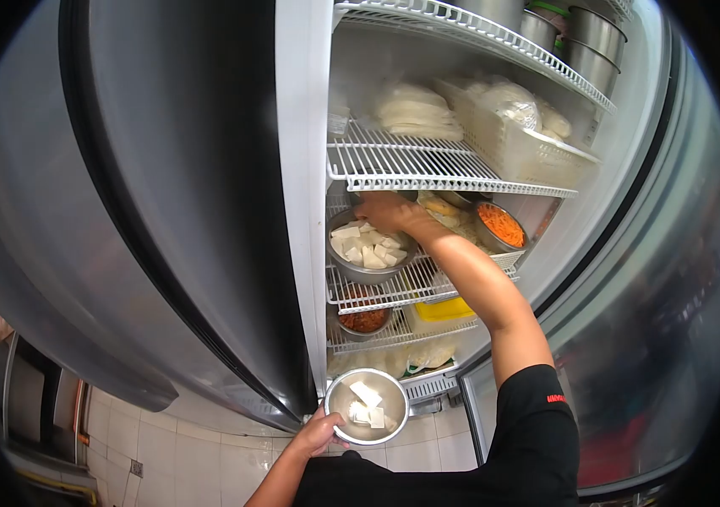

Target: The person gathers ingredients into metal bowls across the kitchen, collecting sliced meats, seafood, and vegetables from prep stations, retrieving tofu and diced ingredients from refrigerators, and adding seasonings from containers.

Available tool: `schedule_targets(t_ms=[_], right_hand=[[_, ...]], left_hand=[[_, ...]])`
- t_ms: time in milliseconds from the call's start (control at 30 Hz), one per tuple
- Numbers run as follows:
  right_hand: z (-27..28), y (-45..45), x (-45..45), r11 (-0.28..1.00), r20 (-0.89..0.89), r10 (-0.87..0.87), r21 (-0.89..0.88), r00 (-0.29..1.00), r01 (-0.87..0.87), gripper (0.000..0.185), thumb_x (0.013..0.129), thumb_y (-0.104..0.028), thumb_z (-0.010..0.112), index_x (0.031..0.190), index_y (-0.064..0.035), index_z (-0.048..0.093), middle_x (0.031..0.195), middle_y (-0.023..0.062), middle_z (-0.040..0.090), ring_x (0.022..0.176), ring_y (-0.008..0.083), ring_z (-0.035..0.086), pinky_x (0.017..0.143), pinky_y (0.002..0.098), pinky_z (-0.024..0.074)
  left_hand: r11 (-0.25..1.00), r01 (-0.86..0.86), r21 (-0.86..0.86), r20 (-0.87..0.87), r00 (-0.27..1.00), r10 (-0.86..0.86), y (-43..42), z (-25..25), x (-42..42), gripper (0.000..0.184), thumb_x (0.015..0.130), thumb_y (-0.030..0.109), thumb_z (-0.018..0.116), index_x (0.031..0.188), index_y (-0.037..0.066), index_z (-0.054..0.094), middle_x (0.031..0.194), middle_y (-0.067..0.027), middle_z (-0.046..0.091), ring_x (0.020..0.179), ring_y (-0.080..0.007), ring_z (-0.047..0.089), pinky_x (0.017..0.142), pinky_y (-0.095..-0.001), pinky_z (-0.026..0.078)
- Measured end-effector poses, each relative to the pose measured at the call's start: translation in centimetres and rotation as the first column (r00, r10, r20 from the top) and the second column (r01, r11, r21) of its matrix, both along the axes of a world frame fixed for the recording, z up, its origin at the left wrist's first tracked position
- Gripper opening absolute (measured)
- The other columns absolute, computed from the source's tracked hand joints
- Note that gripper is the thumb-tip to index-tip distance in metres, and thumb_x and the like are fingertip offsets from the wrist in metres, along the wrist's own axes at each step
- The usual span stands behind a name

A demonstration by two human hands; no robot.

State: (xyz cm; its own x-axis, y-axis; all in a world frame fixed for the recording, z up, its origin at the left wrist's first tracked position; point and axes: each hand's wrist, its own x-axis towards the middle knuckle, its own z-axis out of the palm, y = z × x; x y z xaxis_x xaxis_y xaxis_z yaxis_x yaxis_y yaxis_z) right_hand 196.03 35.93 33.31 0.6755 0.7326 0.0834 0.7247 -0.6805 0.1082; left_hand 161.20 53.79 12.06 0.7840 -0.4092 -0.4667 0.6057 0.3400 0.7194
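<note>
My left hand (318,433) grips the rim of a small metal bowl (402,424), its thumb lying over the edge. A few white tofu blocks (367,394) lie in that bowl. Inside the fridge, my right hand (381,209) reaches over the back of a larger metal bowl (364,275) heaped with cut tofu (368,245). Its fingers curl down by the rear pieces, and the fingertips are hidden, so what they hold does not show. The larger bowl rests on a white wire shelf (402,296).
Right of my forearm stands a bowl of shredded carrot (499,226). Below are a bowl of reddish-brown food (364,322) and a yellow item (444,309). Overhead, another wire shelf (453,182) carries a white basket (520,152). The open fridge door (630,355) is at right.
</note>
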Motion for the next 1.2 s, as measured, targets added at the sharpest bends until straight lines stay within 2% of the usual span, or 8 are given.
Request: schedule_targets(t_ms=[67, 133, 467, 733, 867, 967, 1067, 1200], right_hand=[[1.0, 0.0, -0.5, 0.999, -0.033, -0.037, 0.002, 0.999, 0.038, 0.026, 0.074, -0.003, 0.058, 0.099, -0.0088, 0.064, 0.104, 0.0158, 0.055, 0.103, 0.0345, 0.053, 0.086, 0.0397, 0.0436], [1.7, -0.3, -1.1, 0.997, -0.078, -0.071, -0.044, 0.994, 0.068, 0.033, 0.071, -0.002, 0.059, 0.103, -0.0101, 0.064, 0.107, 0.0160, 0.055, 0.104, 0.0343, 0.053, 0.088, 0.0390, 0.0435], [1.7, -0.8, -0.9, 0.993, -0.038, -0.031, -0.118, 0.999, 0.026, 0.040, 0.069, -0.013, 0.066, 0.108, -0.0119, 0.065, 0.113, 0.0166, 0.056, 0.107, 0.0334, 0.054, 0.094, 0.0374, 0.0435], [1.3, -3.3, -0.9, 0.948, -0.269, -0.002, 0.306, 0.963, 0.087, 0.035, 0.068, -0.015, 0.064, 0.102, -0.0044, 0.063, 0.099, 0.0155, 0.063, 0.094, 0.0300, 0.060, 0.083, 0.0361, 0.0461], [0.9, -2.9, -1.2, 0.946, -0.268, 0.047, 0.320, 0.962, 0.043, 0.032, 0.068, -0.016, 0.064, 0.098, -0.0044, 0.063, 0.099, 0.0159, 0.063, 0.093, 0.0307, 0.060, 0.082, 0.0368, 0.0460], [0.9, -1.4, -2.1, 0.984, -0.145, -0.026, 0.173, 0.989, 0.052, 0.033, 0.070, -0.019, 0.065, 0.100, -0.0042, 0.062, 0.098, 0.0161, 0.062, 0.087, 0.0307, 0.060, 0.080, 0.0374, 0.0475], [2.4, 0.9, -3.9, 0.970, -0.204, -0.229, 0.034, 0.952, 0.240, 0.032, 0.072, -0.019, 0.065, 0.101, -0.0056, 0.062, 0.097, 0.0184, 0.062, 0.091, 0.0323, 0.061, 0.083, 0.0393, 0.0472], [-0.5, 0.7, -1.3, 0.961, -0.105, -0.237, 0.116, 0.966, 0.249, 0.033, 0.073, -0.019, 0.065, 0.103, -0.0052, 0.061, 0.095, 0.0188, 0.063, 0.089, 0.0330, 0.061, 0.084, 0.0392, 0.0473]], left_hand=[[1.000, -0.013, 0.012, 0.003, 1.000, 0.013, 0.2, -0.5, 0.1, 0.059, 0.076, 0.005, 0.047, 0.133, 0.004, 0.030, 0.104, -0.0160, 0.056, 0.072, -0.0234, 0.064, 0.050, -0.0345, 0.056], [0.998, 0.041, 0.042, -0.038, 0.998, -0.040, 0.7, -1.1, 0.1, 0.065, 0.076, 0.008, 0.049, 0.137, 0.008, 0.026, 0.121, -0.0156, 0.048, 0.095, -0.0262, 0.058, 0.055, -0.0375, 0.055], [0.995, 0.043, 0.085, -0.060, 0.997, -0.038, 0.6, -2.0, 0.5, 0.062, 0.076, 0.007, 0.049, 0.135, 0.006, 0.028, 0.117, -0.0159, 0.051, 0.093, -0.0264, 0.058, 0.055, -0.0375, 0.055], [0.996, 0.065, 0.064, -0.034, 0.997, -0.063, 0.5, -2.3, 0.7, 0.058, 0.077, 0.006, 0.047, 0.133, 0.006, 0.032, 0.112, -0.0154, 0.055, 0.084, -0.0231, 0.061, 0.053, -0.0354, 0.055], [0.994, 0.097, 0.056, -0.067, 0.993, -0.094, 0.7, -2.8, 1.0, 0.060, 0.078, 0.006, 0.047, 0.135, 0.005, 0.028, 0.115, -0.0159, 0.052, 0.087, -0.0232, 0.058, 0.057, -0.0376, 0.056], [0.991, 0.128, 0.043, -0.069, 0.990, -0.125, 1.0, -3.5, 1.5, 0.060, 0.079, 0.006, 0.048, 0.135, 0.005, 0.027, 0.116, -0.0157, 0.050, 0.086, -0.0239, 0.057, 0.058, -0.0378, 0.056], [0.988, 0.129, 0.084, -0.058, 0.991, -0.124, 1.0, -4.0, 1.7, 0.060, 0.078, 0.007, 0.048, 0.135, 0.005, 0.030, 0.111, -0.0162, 0.056, 0.080, -0.0248, 0.064, 0.053, -0.0350, 0.056], [0.987, 0.146, 0.073, -0.046, 0.989, -0.143, 1.5, -3.2, 1.7, 0.059, 0.078, 0.007, 0.047, 0.134, 0.005, 0.030, 0.110, -0.0160, 0.056, 0.079, -0.0245, 0.064, 0.052, -0.0345, 0.056]])
